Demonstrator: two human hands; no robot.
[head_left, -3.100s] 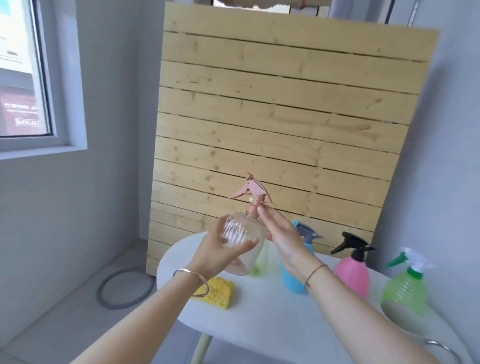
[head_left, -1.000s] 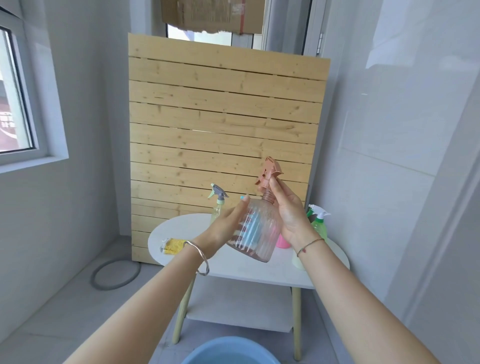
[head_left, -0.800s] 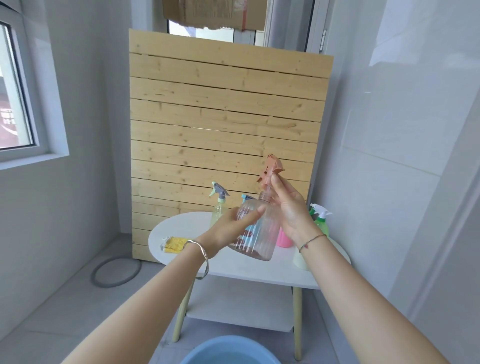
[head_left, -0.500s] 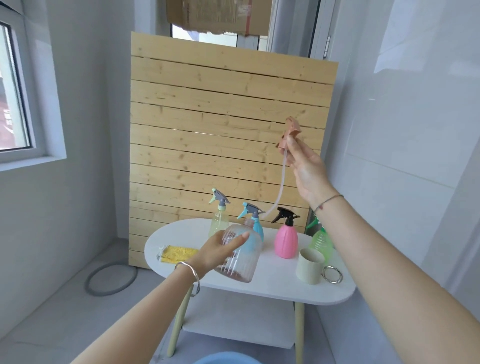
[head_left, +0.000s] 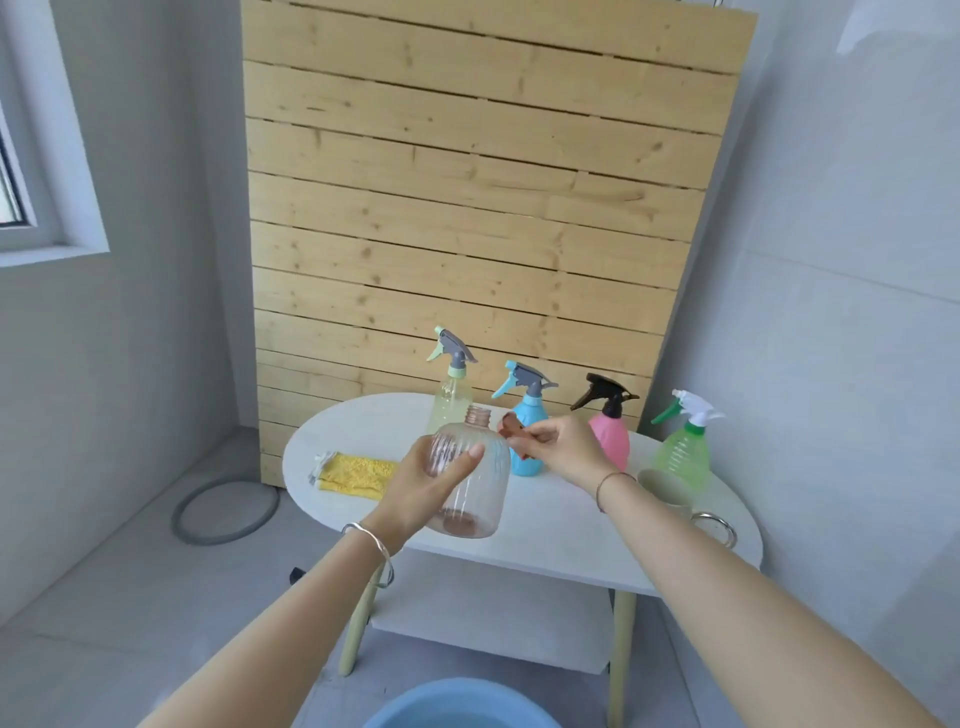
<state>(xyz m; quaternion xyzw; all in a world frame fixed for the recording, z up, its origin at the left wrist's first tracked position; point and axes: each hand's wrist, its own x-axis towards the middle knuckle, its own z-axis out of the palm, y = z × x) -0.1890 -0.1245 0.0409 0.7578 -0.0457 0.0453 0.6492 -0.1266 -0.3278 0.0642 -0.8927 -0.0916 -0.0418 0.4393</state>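
Ideally the right hand, pinching the sprayer, lays it flat while the left hand grips the bottle steady.

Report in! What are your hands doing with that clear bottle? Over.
Left hand grips clear bottle, neck open. Right hand pinches pink sprayer beside the neck. Blue bottle stands close behind sprayer.

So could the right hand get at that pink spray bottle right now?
Probably yes: the pink bottle stands just behind the right hand, nothing between. But it already pinches the spray head, which should go down first.
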